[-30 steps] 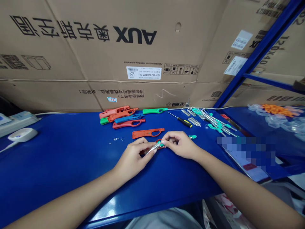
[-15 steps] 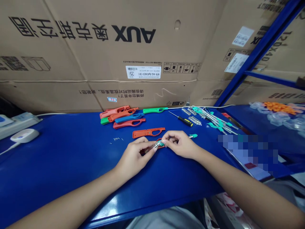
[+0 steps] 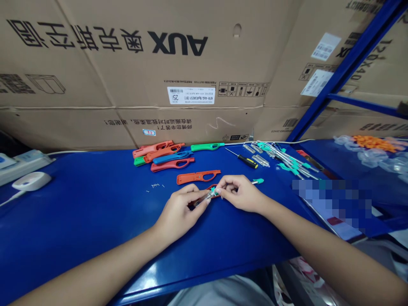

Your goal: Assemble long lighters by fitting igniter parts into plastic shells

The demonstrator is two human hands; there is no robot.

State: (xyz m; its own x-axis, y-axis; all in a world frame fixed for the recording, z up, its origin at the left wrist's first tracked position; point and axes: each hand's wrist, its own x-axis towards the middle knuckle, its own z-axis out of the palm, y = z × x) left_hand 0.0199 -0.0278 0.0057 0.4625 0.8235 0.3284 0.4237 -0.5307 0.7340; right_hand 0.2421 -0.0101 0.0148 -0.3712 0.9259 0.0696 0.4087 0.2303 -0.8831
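My left hand (image 3: 180, 207) pinches a small clear lighter fuel tank (image 3: 202, 199) between thumb and fingers, tilted up to the right. At the tank's right end sits a teal plastic piece (image 3: 213, 192), where the closed fingertips of my right hand (image 3: 240, 193) grip it. Partly hidden beneath both hands is a red-orange lighter handle half (image 3: 211, 186). Just beyond them lies another orange handle half (image 3: 198, 177), its inner side up. A metal tube with a teal tip (image 3: 259, 181) pokes out behind my right hand.
Coloured handle shells (image 3: 168, 158), a green lighter (image 3: 207, 147) and a black-yellow screwdriver (image 3: 247, 162) lie toward the back. Clear tanks (image 3: 261, 160) and metal rods with teal parts (image 3: 290, 159) are at right. Small screws (image 3: 155, 185) lie left. Cardboard (image 3: 127, 93) stands behind the blue table (image 3: 79, 221).
Both hands stay in nearly the same place. The clear tank and teal piece shift and turn slightly between the fingers. The camera view moves a little.
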